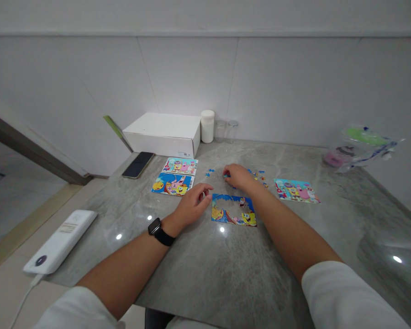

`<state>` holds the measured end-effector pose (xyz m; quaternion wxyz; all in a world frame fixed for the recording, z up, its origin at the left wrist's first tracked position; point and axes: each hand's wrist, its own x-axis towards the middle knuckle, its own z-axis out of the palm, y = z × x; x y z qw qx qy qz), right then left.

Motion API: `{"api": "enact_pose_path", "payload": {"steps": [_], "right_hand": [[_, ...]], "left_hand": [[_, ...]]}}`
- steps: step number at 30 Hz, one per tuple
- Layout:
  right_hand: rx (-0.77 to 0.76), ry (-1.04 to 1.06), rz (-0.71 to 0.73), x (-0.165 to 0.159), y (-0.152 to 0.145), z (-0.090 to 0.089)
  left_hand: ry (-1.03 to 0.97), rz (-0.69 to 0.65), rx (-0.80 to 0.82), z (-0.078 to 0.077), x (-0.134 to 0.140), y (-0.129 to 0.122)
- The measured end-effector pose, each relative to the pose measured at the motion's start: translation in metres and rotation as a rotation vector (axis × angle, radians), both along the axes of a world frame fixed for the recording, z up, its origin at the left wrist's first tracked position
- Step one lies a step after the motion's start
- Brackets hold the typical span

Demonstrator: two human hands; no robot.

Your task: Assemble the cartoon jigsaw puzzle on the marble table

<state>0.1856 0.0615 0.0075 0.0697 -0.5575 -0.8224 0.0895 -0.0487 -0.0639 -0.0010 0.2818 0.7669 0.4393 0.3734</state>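
A partly filled jigsaw puzzle (pixel 234 221) lies on the grey table, its blue border in place around a gap in the middle. Beside its left edge rests my left hand (pixel 193 203), thumb and fingers apart with nothing in them. Above the puzzle, my right hand (pixel 239 176) pinches a small blue puzzle piece (pixel 226 175) close to the tabletop. Loose puzzle pieces (pixel 259 175) are scattered just right of that hand, partly hidden by it. More blue pieces (pixel 209 172) lie to its left.
Left of the puzzle is a printed picture sheet (pixel 174 177); another picture card (pixel 296 190) lies right. A phone (pixel 138 164), white box (pixel 164 132), white bottle (pixel 207 127) and two glass jars (pixel 226 131) stand behind. A power bank (pixel 60 242) sits front left, a plastic bag (pixel 359 148) far right.
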Motion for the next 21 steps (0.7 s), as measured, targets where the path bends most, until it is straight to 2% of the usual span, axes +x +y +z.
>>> {"api": "enact_pose_path", "payload": {"steps": [4, 8, 11, 13, 16, 21], "right_hand": [[-0.104, 0.215, 0.024, 0.002, -0.001, 0.018], [-0.334, 0.627, 0.163, 0.006, -0.019, 0.061], [-0.329, 0.754, 0.205, 0.008, -0.041, 0.093], [-0.342, 0.756, 0.217, 0.007, -0.055, 0.104], [-0.417, 0.732, 0.212, 0.001, -0.069, 0.101], [-0.458, 0.795, 0.158, -0.008, -0.083, 0.070]], "left_hand": [[0.030, 0.009, 0.018, -0.001, 0.001, 0.000], [0.043, 0.030, 0.031, -0.002, 0.002, 0.001], [0.030, 0.030, 0.026, -0.001, 0.004, 0.001], [0.000, 0.023, 0.025, 0.000, 0.005, 0.001], [-0.054, 0.000, 0.019, 0.002, 0.006, 0.002], [-0.124, -0.061, -0.027, 0.004, 0.006, 0.002]]}}
